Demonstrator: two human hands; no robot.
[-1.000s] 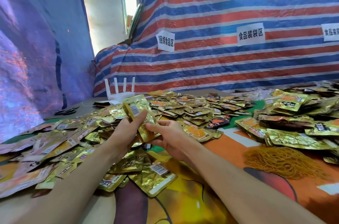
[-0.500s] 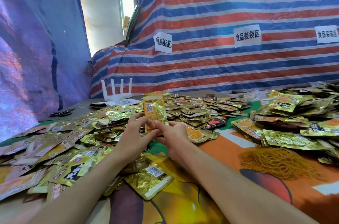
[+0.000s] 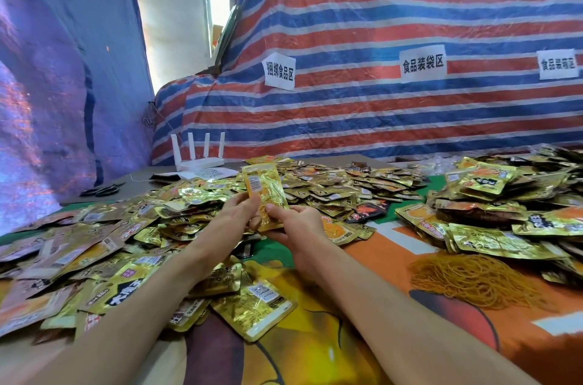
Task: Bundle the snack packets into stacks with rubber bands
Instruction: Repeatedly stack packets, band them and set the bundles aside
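Observation:
A thin stack of gold snack packets (image 3: 264, 189) stands upright above the table's middle, barcode side toward me. My left hand (image 3: 232, 216) pinches its left edge and my right hand (image 3: 291, 225) grips its lower right edge with the thumb on the front. Loose gold packets (image 3: 104, 246) lie spread across the left and back of the table. More packets (image 3: 492, 211) are heaped on the right. A pile of tan rubber bands (image 3: 473, 279) lies at the right, near my right forearm.
A white router (image 3: 198, 160) with several antennas stands at the back, with black scissors (image 3: 102, 189) to its left. A striped tarp (image 3: 378, 107) with paper labels rises behind the table. A colourful printed cloth (image 3: 315, 350) covers the near table.
The held packets have turned from a tilt to upright, and both hands have closed in on their lower part. My view has shifted slightly.

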